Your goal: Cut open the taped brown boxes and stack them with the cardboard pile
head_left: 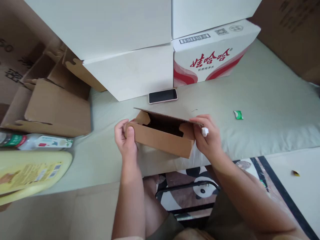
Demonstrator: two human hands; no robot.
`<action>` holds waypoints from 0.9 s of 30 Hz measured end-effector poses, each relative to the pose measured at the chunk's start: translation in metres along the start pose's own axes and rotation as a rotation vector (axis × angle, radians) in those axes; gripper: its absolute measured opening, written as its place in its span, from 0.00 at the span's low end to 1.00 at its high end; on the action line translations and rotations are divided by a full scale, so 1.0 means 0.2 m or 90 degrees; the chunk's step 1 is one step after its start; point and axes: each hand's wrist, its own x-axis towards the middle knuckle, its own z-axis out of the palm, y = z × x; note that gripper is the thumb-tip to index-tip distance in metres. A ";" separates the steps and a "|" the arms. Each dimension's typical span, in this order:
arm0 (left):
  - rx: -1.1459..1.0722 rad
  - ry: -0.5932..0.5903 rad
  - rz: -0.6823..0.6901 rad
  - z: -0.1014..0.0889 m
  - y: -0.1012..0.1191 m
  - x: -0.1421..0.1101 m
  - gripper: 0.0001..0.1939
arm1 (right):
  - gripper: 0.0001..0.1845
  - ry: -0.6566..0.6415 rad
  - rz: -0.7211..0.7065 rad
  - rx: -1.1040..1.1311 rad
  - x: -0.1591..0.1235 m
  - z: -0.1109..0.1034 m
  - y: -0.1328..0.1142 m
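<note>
A small brown cardboard box [162,139] is held in front of me above the edge of the green cloth, its top open and its lid flap raised at the back. Its inside is dark, so I cannot make out any contents. My left hand [126,136] grips the left end, thumb on the front face. At the right end, my right hand [208,135] is closed on the box's corner and the flap. A small white piece [205,132] shows at the right fingers; I cannot tell what it is.
Behind the box lies a phone [163,96], in front of stacked white cartons [140,70]. A green wrapper [238,115] is at the right. Brown boxes [60,106], a bottle [30,141] and a yellow jug [32,170] stand or lie at the left. Below is a panda-patterned mat [180,196].
</note>
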 end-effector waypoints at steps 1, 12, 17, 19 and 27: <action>0.002 0.001 0.004 -0.01 -0.01 0.00 0.23 | 0.13 -0.015 -0.012 0.019 0.00 -0.01 0.00; 0.189 -0.105 -0.022 -0.10 0.04 0.05 0.10 | 0.16 -0.207 0.003 0.182 0.03 -0.13 0.03; 0.102 0.019 -0.125 -0.13 0.04 0.08 0.11 | 0.21 0.119 0.150 0.166 0.01 -0.10 0.08; 0.051 0.083 -0.176 -0.15 0.03 0.09 0.11 | 0.20 0.180 0.182 0.091 0.00 -0.09 0.11; 0.018 0.147 -0.241 -0.17 0.03 0.11 0.14 | 0.19 -0.195 0.146 -0.007 -0.03 -0.03 0.07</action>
